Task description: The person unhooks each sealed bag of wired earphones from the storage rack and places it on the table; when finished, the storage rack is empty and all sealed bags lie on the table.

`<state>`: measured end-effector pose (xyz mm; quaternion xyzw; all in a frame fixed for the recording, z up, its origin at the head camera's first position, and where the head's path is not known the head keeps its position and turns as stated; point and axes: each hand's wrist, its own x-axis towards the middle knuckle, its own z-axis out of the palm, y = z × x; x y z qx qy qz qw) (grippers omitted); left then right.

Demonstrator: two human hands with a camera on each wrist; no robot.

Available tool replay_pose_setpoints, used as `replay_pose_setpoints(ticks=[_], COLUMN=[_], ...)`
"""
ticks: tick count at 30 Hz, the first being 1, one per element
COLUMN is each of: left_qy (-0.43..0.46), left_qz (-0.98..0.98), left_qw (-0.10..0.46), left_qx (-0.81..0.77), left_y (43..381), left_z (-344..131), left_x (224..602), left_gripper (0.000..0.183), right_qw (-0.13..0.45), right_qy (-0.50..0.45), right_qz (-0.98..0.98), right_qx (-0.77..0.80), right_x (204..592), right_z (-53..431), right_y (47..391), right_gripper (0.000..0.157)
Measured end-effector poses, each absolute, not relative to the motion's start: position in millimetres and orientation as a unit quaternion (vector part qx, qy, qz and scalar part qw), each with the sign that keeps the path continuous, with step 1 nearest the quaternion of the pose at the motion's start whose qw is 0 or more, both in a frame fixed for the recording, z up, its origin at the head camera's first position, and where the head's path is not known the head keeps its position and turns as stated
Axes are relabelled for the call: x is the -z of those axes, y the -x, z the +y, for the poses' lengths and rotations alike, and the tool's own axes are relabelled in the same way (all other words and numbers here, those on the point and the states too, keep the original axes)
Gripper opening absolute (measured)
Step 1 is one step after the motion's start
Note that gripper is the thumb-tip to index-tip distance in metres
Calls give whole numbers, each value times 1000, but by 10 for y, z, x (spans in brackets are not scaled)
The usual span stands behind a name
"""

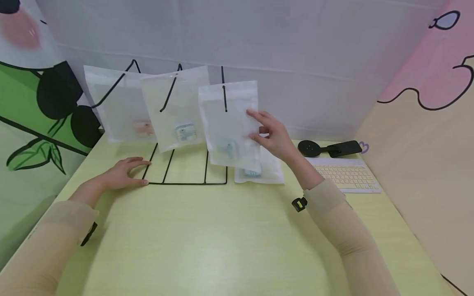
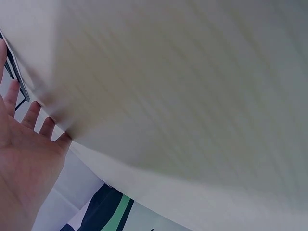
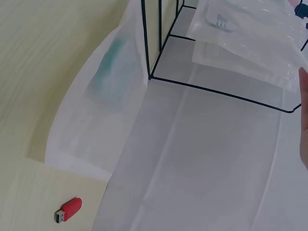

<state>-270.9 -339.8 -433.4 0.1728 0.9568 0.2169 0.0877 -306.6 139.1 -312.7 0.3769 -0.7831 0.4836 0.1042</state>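
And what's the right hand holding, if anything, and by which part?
The right hand is at the right edge of the rightmost hanging pouch; whether pinched or just touched cannot be told.

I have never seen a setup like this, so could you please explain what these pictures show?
There is no machine here: a person works with two bare hands. One picture comes from a camera on the head; the other two come from cameras on the left and right wrists. Three white pouches hang on the hooks of a black wire rack. On the table lie another pouch, a white keyboard and a red USB stick. The left hand touches the rack's base. The right hand has thumb and index finger at the edge of the rightmost hanging pouch; whether it grips is unclear.
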Motion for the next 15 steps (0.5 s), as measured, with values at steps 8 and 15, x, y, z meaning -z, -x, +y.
replay_pose_setpoints(ticks=[8, 15], left_qy=[-174, -177], left_qz=[956, 956], left_qw=[90, 87], left_qx=[-218, -215], left_y=[2719, 2727], left_z=[-3398, -3407], left_x=[4335, 4349], left_gripper=[75, 74], right_qw=[87, 70], right_qy=[-391, -390], right_qz=[-775, -771], right_qx=[-489, -498], right_x=[3098, 3108], right_z=[1458, 1536], right_y=[2899, 2775], right_gripper=[60, 62])
